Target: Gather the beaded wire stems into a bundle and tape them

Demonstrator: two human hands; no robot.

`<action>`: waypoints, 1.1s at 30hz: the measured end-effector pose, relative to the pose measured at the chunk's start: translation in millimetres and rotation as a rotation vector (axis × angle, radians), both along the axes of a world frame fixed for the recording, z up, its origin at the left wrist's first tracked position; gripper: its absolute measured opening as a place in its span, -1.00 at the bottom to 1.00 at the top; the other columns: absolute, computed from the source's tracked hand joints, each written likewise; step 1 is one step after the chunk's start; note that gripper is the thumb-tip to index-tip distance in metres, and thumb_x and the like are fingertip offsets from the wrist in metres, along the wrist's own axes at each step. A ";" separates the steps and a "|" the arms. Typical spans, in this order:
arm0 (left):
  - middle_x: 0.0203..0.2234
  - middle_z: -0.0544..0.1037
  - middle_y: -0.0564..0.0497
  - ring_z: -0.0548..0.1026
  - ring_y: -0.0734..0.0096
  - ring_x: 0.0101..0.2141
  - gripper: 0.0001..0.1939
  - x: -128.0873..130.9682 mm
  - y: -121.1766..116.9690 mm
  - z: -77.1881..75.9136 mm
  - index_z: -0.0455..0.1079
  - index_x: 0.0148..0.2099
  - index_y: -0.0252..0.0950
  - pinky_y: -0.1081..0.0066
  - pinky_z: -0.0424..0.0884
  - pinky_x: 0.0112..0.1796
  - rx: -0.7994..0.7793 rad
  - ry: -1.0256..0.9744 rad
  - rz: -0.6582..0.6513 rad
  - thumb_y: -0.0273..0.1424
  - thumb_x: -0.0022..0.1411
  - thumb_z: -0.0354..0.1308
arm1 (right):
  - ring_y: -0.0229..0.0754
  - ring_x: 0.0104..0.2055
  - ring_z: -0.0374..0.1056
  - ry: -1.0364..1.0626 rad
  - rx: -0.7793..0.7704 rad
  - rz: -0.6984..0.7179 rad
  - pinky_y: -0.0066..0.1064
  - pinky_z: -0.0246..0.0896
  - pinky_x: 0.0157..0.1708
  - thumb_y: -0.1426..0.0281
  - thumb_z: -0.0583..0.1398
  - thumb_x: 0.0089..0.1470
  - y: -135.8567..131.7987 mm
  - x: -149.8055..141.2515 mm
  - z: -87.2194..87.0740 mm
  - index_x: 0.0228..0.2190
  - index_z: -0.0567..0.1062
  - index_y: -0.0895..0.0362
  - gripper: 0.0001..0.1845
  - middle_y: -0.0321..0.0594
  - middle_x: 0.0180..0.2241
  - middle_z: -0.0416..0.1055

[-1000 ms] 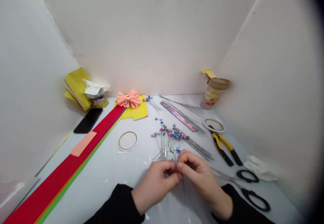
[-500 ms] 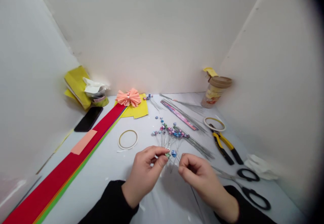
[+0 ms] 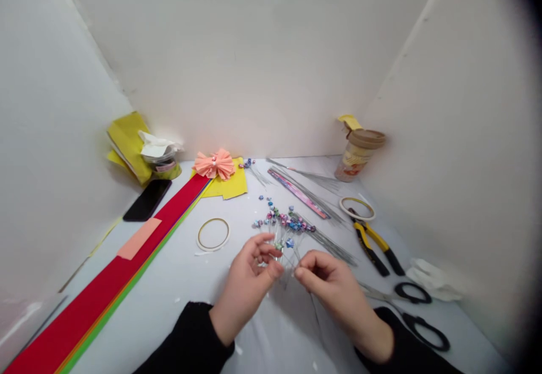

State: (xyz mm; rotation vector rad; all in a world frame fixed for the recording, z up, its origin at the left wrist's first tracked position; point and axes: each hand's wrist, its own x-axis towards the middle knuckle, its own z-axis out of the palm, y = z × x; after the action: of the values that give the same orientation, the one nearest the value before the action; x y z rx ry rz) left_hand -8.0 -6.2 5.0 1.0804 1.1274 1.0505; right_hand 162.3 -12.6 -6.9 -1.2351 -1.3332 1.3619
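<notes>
**Operator:** State the change in hand condition.

**Technician:** The left hand (image 3: 249, 282) was pinching the green star (image 3: 278, 245) half a second ago. Its thumb and fingers now stand apart, and that grip is released. The green star is just beyond the fingertips; light contact cannot be ruled out.

**Operator:** State the condition of the right hand (image 3: 332, 292).

**Technician:** Thumb and forefinger remain pinched on a thin wire stem (image 3: 315, 313), whose tail runs down toward the near edge of the view. Whether more than one stem is in the pinch cannot be told.

**Operator:** Locate the blue star (image 3: 289, 243).

**Technician:** It is between the two hands, right of the green star and above the right fingertips. It now sits slightly higher than half a second ago. Behind both stars, the cluster of small stars (image 3: 292, 223) lies on the tabletop (image 3: 186, 272), with the wire bundle (image 3: 334, 247) extending to its right.

**Operator:** What does the change mean for the work?

**Technician:** In my judgement, the right hand now carries the load alone, and the left is free to adjust. The thin stem offers little resistance to twisting, so the star may swing. The pliers (image 3: 381, 242) and scissors (image 3: 376, 291) lie untouched to the right.
</notes>
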 end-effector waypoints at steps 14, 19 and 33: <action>-0.65 0.31 0.17 0.15 0.65 -0.65 -0.72 12.9 -4.1 -0.4 0.39 -0.42 -0.38 0.51 0.01 -0.57 -0.237 -0.148 -0.047 -0.27 -0.04 0.33 | -0.26 -0.50 0.18 0.045 0.005 0.048 -0.42 0.10 -0.47 0.16 0.28 -0.06 0.2 -6.3 -5.6 -0.55 0.39 0.15 -0.69 -0.33 -0.59 0.28; -0.68 0.27 0.19 0.13 0.65 -0.66 -0.73 13.5 -4.8 0.0 0.38 -0.44 -0.38 0.51 0.02 -0.57 -0.231 -0.143 -0.041 -0.27 -0.03 0.32 | -0.28 -0.53 0.09 -0.017 0.015 0.009 -0.44 0.03 -0.51 0.24 0.24 -0.06 0.0 -5.8 -0.5 -0.61 0.32 0.12 -0.73 -0.38 -0.62 0.18; -0.57 0.39 0.07 0.27 0.55 -0.59 -0.77 11.3 -12.9 6.2 0.41 -0.44 -0.35 0.52 0.23 -0.57 -0.058 0.072 -0.022 -0.27 0.01 0.29 | -0.18 -0.34 0.40 -0.566 0.950 -0.241 -0.38 0.31 -0.32 0.51 0.14 0.09 -10.6 13.5 7.1 -0.37 0.42 0.08 -0.90 -0.19 -0.40 0.45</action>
State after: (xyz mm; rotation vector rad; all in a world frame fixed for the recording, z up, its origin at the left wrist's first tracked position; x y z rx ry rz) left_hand 3.3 -19.1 11.2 1.0899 1.1939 0.9627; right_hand 175.9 -23.2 0.1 -1.0487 -1.8183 0.0950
